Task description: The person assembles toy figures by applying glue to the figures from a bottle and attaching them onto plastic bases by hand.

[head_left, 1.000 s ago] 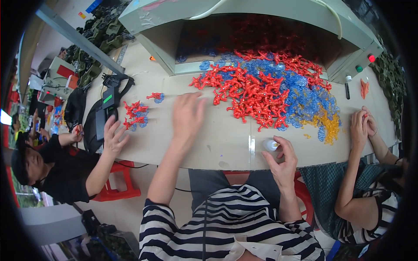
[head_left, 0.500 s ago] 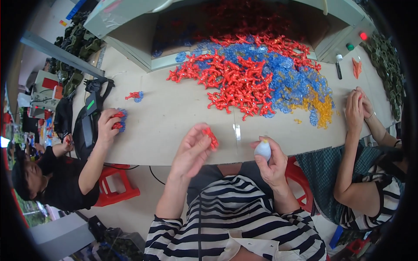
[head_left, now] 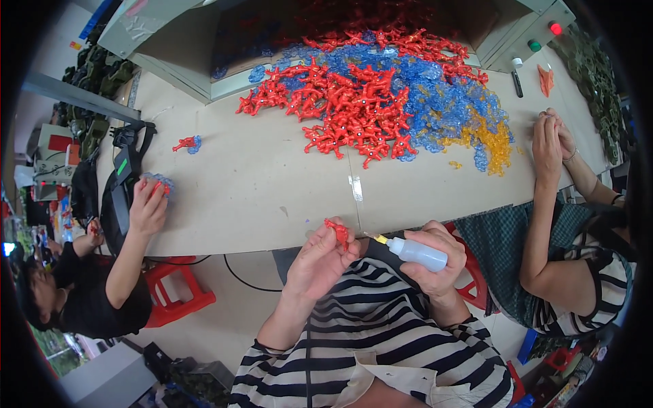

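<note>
My left hand pinches a small red plastic figure between thumb and fingers, just off the table's front edge. In my right hand lies a pale squeeze bottle with a yellow collar and a thin needle tip. The bottle is tilted nearly level, its tip pointing left at the figure; a small gap seems to part the two. Beyond my hands, a heap of red figures spreads over the table beside clear blue plastic pieces and a smaller lot of yellow pieces.
A grey metal housing stands over the heap, with red and green buttons on its right post. One red and blue piece lies at left. People work on both sides: a left co-worker's hand and a right co-worker's hands. A marker lies far right.
My right hand has turned the bottle from upright to nearly level, its tip now toward the figure. My hands are closer together and the figure is turned. The whole view has shifted a little.
</note>
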A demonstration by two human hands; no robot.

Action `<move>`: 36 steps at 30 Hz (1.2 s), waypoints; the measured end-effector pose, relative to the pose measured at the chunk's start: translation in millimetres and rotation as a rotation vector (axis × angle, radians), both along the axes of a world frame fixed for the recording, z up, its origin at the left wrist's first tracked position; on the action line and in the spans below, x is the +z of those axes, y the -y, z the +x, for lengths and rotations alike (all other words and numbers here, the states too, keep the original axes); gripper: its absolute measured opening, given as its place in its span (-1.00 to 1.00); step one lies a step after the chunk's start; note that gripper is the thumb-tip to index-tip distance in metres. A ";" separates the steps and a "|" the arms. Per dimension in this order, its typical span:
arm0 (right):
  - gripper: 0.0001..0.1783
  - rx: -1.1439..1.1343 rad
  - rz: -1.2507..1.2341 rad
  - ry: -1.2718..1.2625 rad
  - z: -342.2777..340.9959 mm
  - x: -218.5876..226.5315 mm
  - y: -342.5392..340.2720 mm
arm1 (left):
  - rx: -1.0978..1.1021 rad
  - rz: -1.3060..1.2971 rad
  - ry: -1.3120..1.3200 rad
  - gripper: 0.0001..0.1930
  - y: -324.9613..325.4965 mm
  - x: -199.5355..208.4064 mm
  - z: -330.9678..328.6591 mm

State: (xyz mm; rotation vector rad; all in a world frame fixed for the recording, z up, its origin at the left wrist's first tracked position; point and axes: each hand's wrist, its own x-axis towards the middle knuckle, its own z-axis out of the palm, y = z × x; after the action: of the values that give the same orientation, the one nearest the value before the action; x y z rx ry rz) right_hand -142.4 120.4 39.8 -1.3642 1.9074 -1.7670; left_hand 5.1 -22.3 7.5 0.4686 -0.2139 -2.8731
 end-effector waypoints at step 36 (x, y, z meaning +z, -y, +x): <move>-0.61 0.016 0.059 0.001 7.4 2.1 8.0 | 0.010 0.048 0.076 -0.79 -5.1 -1.2 -4.6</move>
State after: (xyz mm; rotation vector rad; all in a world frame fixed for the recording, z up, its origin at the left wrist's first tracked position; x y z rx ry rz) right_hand -135.0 112.4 41.9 -1.3541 1.9269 -1.6901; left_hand 0.5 -17.1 6.3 0.5872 -0.1547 -2.8585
